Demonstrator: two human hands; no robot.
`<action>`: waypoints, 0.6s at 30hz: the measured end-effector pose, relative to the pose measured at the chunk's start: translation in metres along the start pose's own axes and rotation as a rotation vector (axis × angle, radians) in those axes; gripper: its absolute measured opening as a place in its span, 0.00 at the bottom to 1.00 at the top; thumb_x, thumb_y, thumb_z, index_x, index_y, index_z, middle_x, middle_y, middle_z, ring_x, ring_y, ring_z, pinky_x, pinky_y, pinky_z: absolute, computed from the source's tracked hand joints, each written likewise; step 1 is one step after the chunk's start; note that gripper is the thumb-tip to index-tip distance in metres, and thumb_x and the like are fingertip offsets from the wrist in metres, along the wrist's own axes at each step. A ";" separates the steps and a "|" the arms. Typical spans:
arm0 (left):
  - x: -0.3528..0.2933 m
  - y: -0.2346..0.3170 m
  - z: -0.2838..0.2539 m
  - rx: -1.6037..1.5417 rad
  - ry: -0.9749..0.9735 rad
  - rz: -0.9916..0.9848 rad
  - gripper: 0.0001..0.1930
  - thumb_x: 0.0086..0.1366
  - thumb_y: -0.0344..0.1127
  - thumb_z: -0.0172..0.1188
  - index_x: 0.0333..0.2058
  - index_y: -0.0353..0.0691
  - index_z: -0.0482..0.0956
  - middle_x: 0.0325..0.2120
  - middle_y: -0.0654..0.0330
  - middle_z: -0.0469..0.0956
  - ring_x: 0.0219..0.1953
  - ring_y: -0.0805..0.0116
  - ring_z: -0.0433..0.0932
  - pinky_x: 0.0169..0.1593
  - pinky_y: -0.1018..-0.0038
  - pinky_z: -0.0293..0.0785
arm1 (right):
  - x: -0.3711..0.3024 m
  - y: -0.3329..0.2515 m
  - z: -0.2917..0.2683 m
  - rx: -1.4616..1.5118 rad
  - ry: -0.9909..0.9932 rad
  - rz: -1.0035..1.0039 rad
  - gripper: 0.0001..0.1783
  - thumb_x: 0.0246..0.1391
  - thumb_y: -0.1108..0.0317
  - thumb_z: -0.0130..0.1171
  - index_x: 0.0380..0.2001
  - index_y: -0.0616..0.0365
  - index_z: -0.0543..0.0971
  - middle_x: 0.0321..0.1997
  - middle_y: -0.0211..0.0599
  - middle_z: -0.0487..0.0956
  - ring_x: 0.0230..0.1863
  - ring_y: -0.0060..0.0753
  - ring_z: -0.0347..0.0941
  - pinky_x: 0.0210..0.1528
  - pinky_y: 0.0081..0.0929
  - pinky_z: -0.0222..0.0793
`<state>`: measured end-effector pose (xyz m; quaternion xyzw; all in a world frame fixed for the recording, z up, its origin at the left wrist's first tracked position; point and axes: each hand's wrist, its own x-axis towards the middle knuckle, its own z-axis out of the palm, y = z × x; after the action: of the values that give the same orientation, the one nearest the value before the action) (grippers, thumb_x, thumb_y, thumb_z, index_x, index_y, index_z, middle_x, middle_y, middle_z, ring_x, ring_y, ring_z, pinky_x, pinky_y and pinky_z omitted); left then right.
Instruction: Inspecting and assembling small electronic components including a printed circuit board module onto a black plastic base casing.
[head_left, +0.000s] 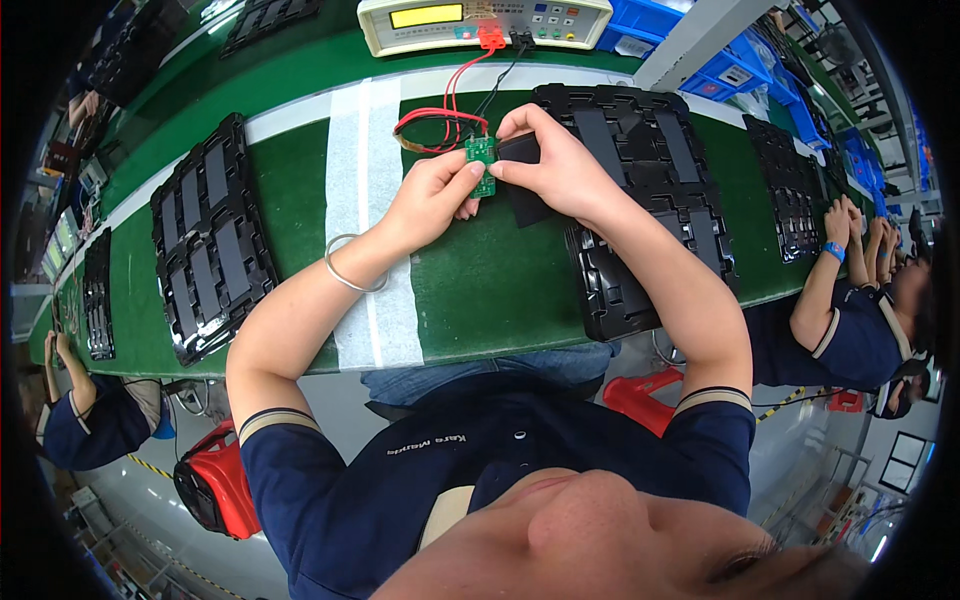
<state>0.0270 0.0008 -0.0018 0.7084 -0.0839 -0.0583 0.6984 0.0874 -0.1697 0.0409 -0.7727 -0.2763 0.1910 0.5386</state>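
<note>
Between my two hands is a small green circuit board [481, 152], above the green mat. My left hand [432, 200] pinches its lower left part between thumb and fingers. My right hand [560, 170] is closed round a flat black rectangular piece [519, 150], its thumb tip at the board's right edge. Another dark flat piece [530, 207] shows under that hand; whether the two are joined, I cannot tell. Red and black wires [425, 128] run from the top of the board area toward a tester [485, 25] with a lit yellow display.
A black moulded tray [625, 130] with grey flat pieces lies under and beside my right forearm. Another such tray [213, 240] is at the left. A white strip [372, 290] crosses the green table [480, 300]. Blue bins [720, 70] stand far right. Co-workers sit at both sides.
</note>
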 end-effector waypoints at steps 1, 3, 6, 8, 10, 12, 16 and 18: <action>0.000 0.000 0.001 0.035 0.014 0.000 0.12 0.65 0.39 0.45 0.30 0.37 0.71 0.16 0.68 0.70 0.19 0.83 0.68 0.24 0.85 0.66 | -0.001 -0.003 -0.002 0.002 -0.013 0.015 0.14 0.45 0.75 0.58 0.35 0.57 0.67 0.34 0.26 0.68 0.37 0.18 0.64 0.42 0.18 0.61; 0.001 -0.001 0.000 0.065 0.049 -0.009 0.12 0.65 0.39 0.45 0.29 0.37 0.71 0.16 0.67 0.70 0.18 0.82 0.68 0.23 0.85 0.66 | -0.003 -0.006 -0.004 0.044 -0.018 0.018 0.14 0.45 0.75 0.58 0.35 0.58 0.67 0.34 0.27 0.68 0.37 0.18 0.64 0.41 0.18 0.61; 0.002 0.002 0.003 0.014 0.093 -0.017 0.13 0.65 0.38 0.45 0.25 0.38 0.69 0.15 0.67 0.69 0.18 0.82 0.67 0.23 0.85 0.65 | -0.003 -0.010 -0.020 0.102 0.004 0.013 0.13 0.46 0.74 0.57 0.36 0.59 0.67 0.34 0.29 0.69 0.37 0.19 0.65 0.42 0.18 0.61; 0.002 -0.003 0.001 0.007 0.066 -0.009 0.13 0.65 0.38 0.45 0.25 0.38 0.69 0.15 0.67 0.69 0.18 0.82 0.67 0.23 0.85 0.64 | -0.003 -0.019 -0.046 0.196 0.046 -0.073 0.11 0.49 0.73 0.54 0.36 0.58 0.67 0.33 0.29 0.69 0.36 0.20 0.67 0.43 0.19 0.62; 0.002 -0.006 0.000 -0.011 0.062 -0.003 0.13 0.65 0.38 0.45 0.24 0.38 0.68 0.15 0.67 0.69 0.17 0.83 0.67 0.22 0.85 0.64 | -0.005 -0.021 -0.077 0.130 0.180 -0.085 0.08 0.52 0.72 0.52 0.36 0.57 0.67 0.33 0.29 0.70 0.34 0.20 0.67 0.41 0.18 0.64; 0.003 -0.004 0.001 0.006 0.054 0.005 0.13 0.65 0.38 0.45 0.23 0.38 0.68 0.15 0.67 0.69 0.17 0.83 0.67 0.22 0.85 0.64 | -0.008 -0.015 -0.106 -0.116 0.322 -0.070 0.05 0.54 0.71 0.49 0.35 0.56 0.68 0.30 0.28 0.71 0.34 0.18 0.68 0.38 0.16 0.65; 0.004 -0.009 0.000 -0.001 0.042 0.026 0.13 0.65 0.38 0.45 0.23 0.38 0.68 0.15 0.67 0.69 0.17 0.83 0.66 0.22 0.85 0.63 | -0.008 0.005 -0.134 -0.196 0.218 0.063 0.05 0.54 0.72 0.49 0.34 0.57 0.69 0.29 0.27 0.70 0.33 0.17 0.64 0.38 0.17 0.62; 0.003 -0.008 -0.001 0.007 0.041 0.039 0.13 0.65 0.38 0.45 0.23 0.38 0.68 0.15 0.67 0.69 0.16 0.83 0.66 0.22 0.85 0.63 | -0.008 0.008 -0.139 -0.273 0.190 0.065 0.05 0.53 0.72 0.50 0.34 0.57 0.69 0.30 0.26 0.69 0.34 0.17 0.63 0.39 0.17 0.61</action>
<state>0.0307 0.0008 -0.0099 0.7100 -0.0835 -0.0297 0.6986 0.1652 -0.2782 0.0820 -0.8619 -0.2224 0.0952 0.4457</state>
